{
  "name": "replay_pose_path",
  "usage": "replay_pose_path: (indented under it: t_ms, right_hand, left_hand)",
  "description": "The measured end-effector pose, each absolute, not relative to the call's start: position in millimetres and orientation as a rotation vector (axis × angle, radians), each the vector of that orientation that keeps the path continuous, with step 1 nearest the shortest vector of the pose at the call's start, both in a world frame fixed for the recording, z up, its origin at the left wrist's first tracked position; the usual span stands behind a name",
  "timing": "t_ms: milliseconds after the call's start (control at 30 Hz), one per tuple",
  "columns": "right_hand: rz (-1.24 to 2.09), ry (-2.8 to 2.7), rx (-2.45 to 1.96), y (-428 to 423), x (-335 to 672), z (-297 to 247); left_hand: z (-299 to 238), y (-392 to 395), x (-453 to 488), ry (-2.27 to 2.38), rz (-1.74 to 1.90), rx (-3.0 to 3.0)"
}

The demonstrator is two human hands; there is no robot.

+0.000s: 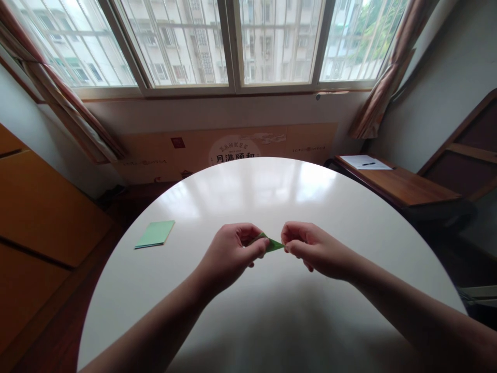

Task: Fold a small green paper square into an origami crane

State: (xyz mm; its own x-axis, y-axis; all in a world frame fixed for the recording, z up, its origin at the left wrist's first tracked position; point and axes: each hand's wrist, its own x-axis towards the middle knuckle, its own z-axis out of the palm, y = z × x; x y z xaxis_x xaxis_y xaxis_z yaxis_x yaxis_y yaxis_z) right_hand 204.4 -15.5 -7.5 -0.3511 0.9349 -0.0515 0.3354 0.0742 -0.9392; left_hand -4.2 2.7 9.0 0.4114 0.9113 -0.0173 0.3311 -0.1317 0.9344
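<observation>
forearms (166, 311) angled in, l fingers (257, 250) clamped on grn paper (275, 245), r fingers (297, 247) pinching tip (281, 247)

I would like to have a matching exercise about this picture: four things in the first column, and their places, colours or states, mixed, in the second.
Things:
1. folded green paper
2. pale green stack
3. dark pen
4. round table

Places, colours or states:
A. lying on a white sheet
B. white and shiny
C. pinched in the left hand, one tip at the right hand
D. lying near the table's left edge

Right pairs: 1-C, 2-D, 3-A, 4-B
</observation>
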Motion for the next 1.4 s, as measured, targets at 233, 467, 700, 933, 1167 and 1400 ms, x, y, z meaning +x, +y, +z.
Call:
replay_pose_path:
  t_ms: [233,467,700,933,1167,1400]
  right_hand:
    - [1.331,-1.555,-1.09,-11,200,-20]
    - [1.318,-1.468,-0.982,-19,187,-25]
    - [1.353,-1.337,-0.928,-19,189,-23]
    - [1.365,-1.364,-0.943,-20,187,-23]
    - [1.343,-1.399,-1.029,-19,190,-20]
    - [1.094,-1.613,-1.158,-24,187,-16]
  left_hand:
    - [6,9,-7,1.046,1.024,1.442]
    - [0,2,2,0.965,0.98,1.376]
    - [-2,1,4,0.983,0.732,1.544]
    - [-6,1,6,0.998,0.841,1.414]
    - [-1,5,0,1.04,0.641,1.581]
    - [8,-1,-1,1.145,0.835,1.918]
